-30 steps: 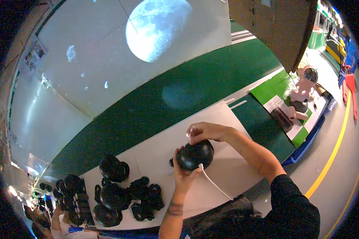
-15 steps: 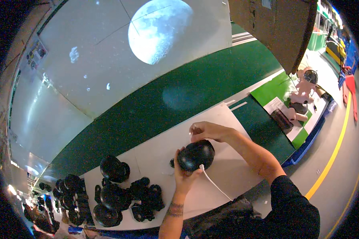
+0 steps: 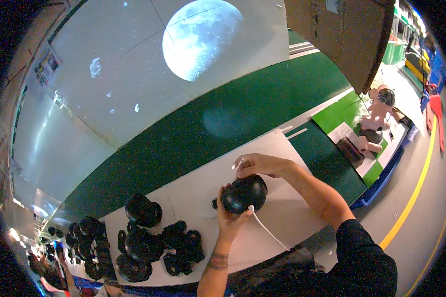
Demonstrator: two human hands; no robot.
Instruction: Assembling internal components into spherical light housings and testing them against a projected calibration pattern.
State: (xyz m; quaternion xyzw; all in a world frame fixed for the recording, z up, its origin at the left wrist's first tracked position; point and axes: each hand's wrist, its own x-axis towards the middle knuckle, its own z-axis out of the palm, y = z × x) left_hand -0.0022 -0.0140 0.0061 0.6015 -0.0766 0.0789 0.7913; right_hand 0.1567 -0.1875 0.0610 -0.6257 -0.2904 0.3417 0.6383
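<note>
A glossy black, rounded device (image 3: 248, 194), which looks like a small projector, is held above the white board (image 3: 292, 198). My left hand (image 3: 228, 218) wraps its left and near side, thumb pressed on the shell. A white cable (image 3: 268, 231) is plugged into the near side and runs down toward my dark clothing. At the far top of the device is my right hand (image 3: 255, 164), its fingers bent in a pinch. Something small and pale shows at those fingertips, too unclear to name. Just left of my left hand lies a small black round part (image 3: 214, 203).
Several black round devices (image 3: 141, 242) and small black parts (image 3: 183, 245) crowd the board's left. A bright moon picture (image 3: 200, 39) shows on the pale panel beyond the green mat (image 3: 183, 133). A cardboard box (image 3: 342, 39) juts in at the upper right, near a white astronaut-like figure (image 3: 379, 109).
My right fingertips have shifted slightly at the device's top, and the pale bit there shows more. The moon picture sits a little farther right in view. My left hand keeps its hold.
</note>
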